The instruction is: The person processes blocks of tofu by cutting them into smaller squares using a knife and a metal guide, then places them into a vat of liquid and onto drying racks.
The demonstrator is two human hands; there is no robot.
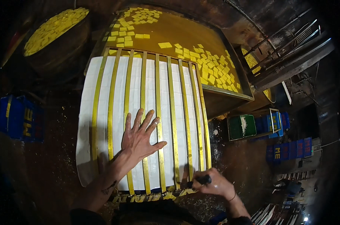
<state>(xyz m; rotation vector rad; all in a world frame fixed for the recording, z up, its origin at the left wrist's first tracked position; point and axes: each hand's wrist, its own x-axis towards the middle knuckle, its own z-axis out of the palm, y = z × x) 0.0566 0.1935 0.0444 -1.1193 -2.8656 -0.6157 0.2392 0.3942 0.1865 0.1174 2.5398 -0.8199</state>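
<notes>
A large white slab [86, 112], faintly scored into squares, lies in front of me, apparently soft bean curd. Over it rests a rack of long yellow slats [157, 101]. My left hand [141, 138] is spread on the rack and slab with its fingers apart, holding nothing. Near the slab's close right corner, my right hand [218, 183] is closed around a black-handled tool [204, 179]. Its working end is too dark to make out, so I cannot tell whether it is a knife.
Beyond the slab is a wide metal vat [230, 92] of brownish liquid with many yellow squares [215, 69]. A round tub [61, 62] heaped with yellow pieces stands far left. Blue crates [35, 118] sit at left; a green bin [242, 125] and more blue crates [290, 150] at right.
</notes>
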